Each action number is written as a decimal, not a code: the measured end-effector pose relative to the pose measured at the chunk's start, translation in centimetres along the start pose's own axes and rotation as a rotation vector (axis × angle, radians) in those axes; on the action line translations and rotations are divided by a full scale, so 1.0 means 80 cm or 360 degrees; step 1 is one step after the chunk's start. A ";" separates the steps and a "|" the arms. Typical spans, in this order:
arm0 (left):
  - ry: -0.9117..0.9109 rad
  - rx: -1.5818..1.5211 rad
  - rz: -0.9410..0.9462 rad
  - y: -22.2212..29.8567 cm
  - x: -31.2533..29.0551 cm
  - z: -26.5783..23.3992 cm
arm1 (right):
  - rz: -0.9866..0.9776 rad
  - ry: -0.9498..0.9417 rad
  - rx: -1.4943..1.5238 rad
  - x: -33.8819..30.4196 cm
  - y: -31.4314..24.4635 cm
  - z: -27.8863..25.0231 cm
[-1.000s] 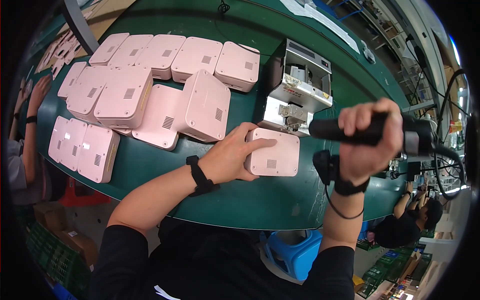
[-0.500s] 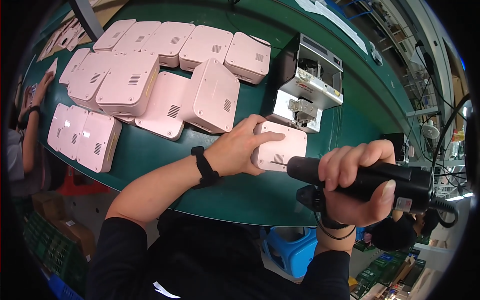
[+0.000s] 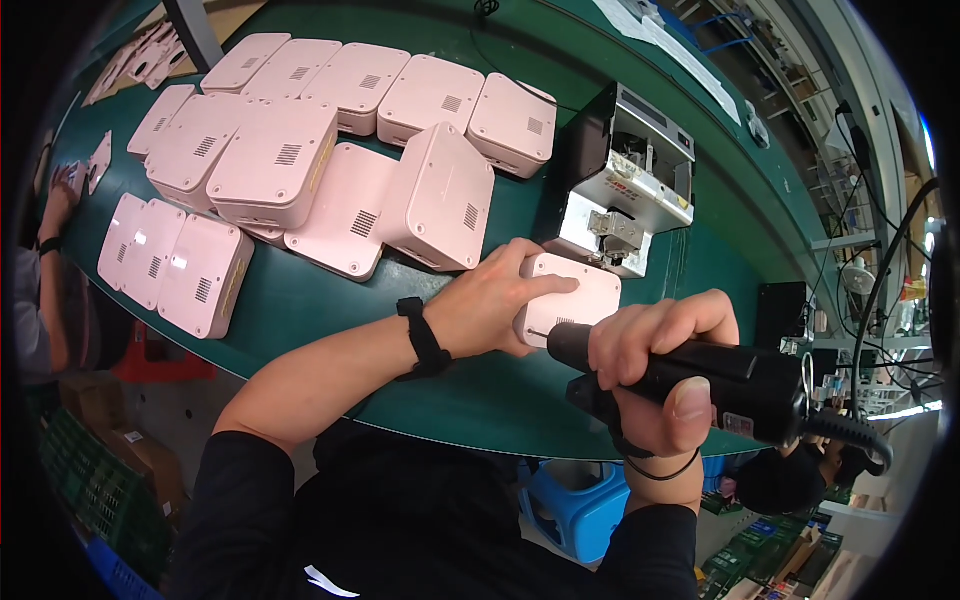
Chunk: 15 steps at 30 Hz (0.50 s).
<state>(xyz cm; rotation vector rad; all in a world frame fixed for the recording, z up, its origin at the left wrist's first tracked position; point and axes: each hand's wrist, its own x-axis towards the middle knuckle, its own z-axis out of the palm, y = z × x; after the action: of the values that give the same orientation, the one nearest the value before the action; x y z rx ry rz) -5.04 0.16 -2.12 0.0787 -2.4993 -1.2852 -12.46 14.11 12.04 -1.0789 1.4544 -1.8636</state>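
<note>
My left hand (image 3: 487, 305) grips a small pale pink plastic housing (image 3: 592, 290) by its left side, thumb and fingers around it, holding it against the green table. The housing has a vent grille and corner holes on its upper face. In my right hand (image 3: 665, 345) is a black corded electric screwdriver (image 3: 755, 385), held almost level with fingers wrapped round its body. Its thin bit points left, the tip at the near left corner hole of the housing. Whether the bit sits in a screw there I cannot tell.
A screw feeder (image 3: 625, 195) stands just beyond the housing. Several similar housings (image 3: 275, 165) lie in rows and stacks to the left. Another person's hand (image 3: 65, 187) is at the far left near a flat pale part (image 3: 100, 162). A blue stool (image 3: 575, 510) stands below the table edge.
My right hand has brought the screwdriver left, its bit now at the housing's near left corner. The other person's hand has moved away from the flat pale part, now on the table.
</note>
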 end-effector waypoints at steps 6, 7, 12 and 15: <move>0.0017 0.0065 0.0044 0.008 0.004 0.000 | -0.0038 -0.0039 -0.0071 0.002 -0.002 -0.004; 0.0027 0.0075 0.0021 0.010 0.001 0.000 | -0.0063 -0.0041 -0.0078 0.003 -0.004 -0.003; -0.0367 -0.0616 -0.0486 0.043 -0.011 0.011 | -0.0700 0.0147 0.0608 -0.022 -0.079 -0.050; -0.1145 -0.1882 -0.1294 0.067 -0.020 0.037 | -0.0895 0.0245 0.0443 -0.063 -0.104 -0.080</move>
<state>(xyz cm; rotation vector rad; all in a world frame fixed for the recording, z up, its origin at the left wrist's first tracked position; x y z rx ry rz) -3.88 5.94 0.15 0.4248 -1.6517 -3.3837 -14.61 23.80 18.06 -1.3164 0.9786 -2.4965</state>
